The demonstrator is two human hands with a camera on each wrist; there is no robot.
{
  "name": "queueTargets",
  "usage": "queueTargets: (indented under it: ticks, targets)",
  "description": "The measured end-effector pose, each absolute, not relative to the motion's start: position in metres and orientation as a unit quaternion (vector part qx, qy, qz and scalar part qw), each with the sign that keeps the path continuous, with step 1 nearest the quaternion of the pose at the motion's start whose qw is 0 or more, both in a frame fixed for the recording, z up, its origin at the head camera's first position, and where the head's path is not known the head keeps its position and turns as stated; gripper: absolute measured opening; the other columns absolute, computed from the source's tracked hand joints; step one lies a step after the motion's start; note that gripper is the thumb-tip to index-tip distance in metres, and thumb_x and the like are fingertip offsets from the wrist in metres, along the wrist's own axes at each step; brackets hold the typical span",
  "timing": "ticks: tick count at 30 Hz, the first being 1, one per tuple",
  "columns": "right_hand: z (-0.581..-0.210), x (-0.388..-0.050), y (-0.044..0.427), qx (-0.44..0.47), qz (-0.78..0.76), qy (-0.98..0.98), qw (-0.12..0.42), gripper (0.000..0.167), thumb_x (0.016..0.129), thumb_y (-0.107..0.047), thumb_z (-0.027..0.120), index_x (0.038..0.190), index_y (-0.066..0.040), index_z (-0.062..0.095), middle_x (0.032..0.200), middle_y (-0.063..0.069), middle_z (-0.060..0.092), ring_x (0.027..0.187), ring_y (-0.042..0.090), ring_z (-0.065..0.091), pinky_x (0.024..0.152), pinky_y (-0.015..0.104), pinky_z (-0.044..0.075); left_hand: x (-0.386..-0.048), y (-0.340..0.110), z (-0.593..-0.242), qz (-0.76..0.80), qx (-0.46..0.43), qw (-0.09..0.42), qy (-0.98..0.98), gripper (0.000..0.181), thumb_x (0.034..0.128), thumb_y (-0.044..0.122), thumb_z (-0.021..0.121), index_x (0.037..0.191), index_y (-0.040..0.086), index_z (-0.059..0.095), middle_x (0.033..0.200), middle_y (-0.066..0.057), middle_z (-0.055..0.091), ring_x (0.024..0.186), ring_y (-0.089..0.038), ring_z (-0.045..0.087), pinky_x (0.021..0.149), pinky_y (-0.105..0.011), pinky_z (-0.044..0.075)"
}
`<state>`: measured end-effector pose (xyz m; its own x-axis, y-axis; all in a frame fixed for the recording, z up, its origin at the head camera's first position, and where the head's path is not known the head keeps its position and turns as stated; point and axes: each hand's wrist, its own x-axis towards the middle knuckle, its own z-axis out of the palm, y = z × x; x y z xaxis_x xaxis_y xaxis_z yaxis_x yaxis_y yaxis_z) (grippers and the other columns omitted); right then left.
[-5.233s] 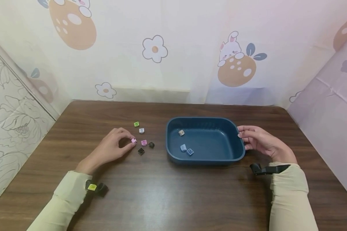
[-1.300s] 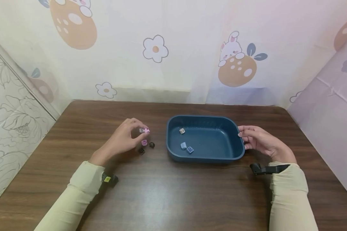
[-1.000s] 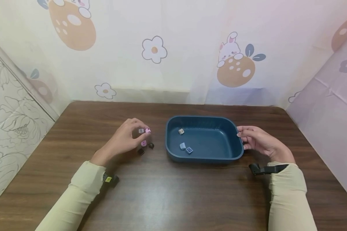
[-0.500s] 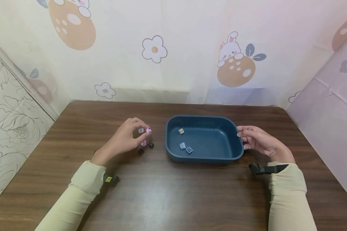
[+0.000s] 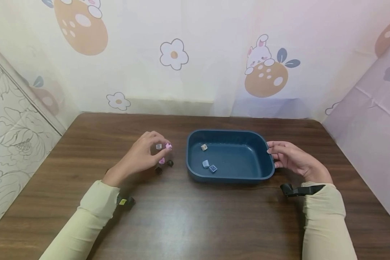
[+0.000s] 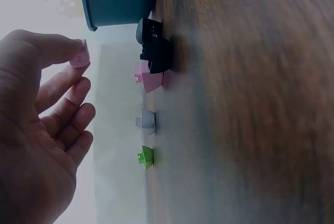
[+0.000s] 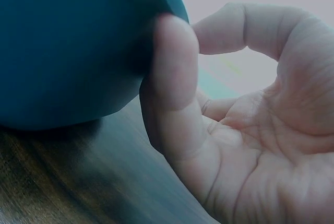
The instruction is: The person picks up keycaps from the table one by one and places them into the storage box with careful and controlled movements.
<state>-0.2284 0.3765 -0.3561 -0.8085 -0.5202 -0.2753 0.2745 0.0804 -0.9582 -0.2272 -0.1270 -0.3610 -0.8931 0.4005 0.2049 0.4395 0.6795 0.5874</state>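
Note:
My left hand (image 5: 142,151) pinches a pink keycap (image 5: 168,146) between thumb and fingertips, raised above the table; its printed side shows in the left wrist view. Beneath and beside that hand lie a white keycap (image 5: 158,146), another pink keycap (image 5: 161,161) and two black keycaps, one rounded (image 5: 170,163) and one darker (image 5: 158,169). A green keycap (image 6: 146,157) appears only in the left wrist view; the hand covers it from the head. My right hand (image 5: 294,159) holds the right rim of a dark blue tub (image 5: 229,178) between thumb and fingers.
Inside the tub, toward its left end, sit a beige keycap (image 5: 204,147), a pale blue keycap (image 5: 206,164) and a darker blue keycap (image 5: 212,168). The brown wooden table (image 5: 182,220) meets a patterned curtain (image 5: 211,72) at its back edge.
Since the oldest frame my left hand has raised the pink keycap and carried it right and away from me, covering the green one. Lately it creeps rightward. The right hand stays put.

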Motion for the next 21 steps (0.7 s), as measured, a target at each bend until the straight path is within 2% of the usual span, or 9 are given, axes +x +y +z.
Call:
queueTargets:
  ticks: [21]
  targets:
    - [-0.3550, -0.2282, 0.3754, -0.092, -0.673, 0.672, 0.296, 0.033, 0.110, -0.003, 0.041, 0.124, -0.015, 0.068, 0.103, 0.000, 0.080, 0.090, 0.010, 0.077, 0.077, 0.028, 0.065, -0.2256, -0.1244, -0.3598, -0.325, -0.243, 0.040, -0.913, 0.022, 0.0974, 0.029, 0.076, 0.117, 0.019, 0.078, 0.117, 0.000, 0.071, 0.120, -0.023, 0.057, 0.103, -0.049, 0.051]
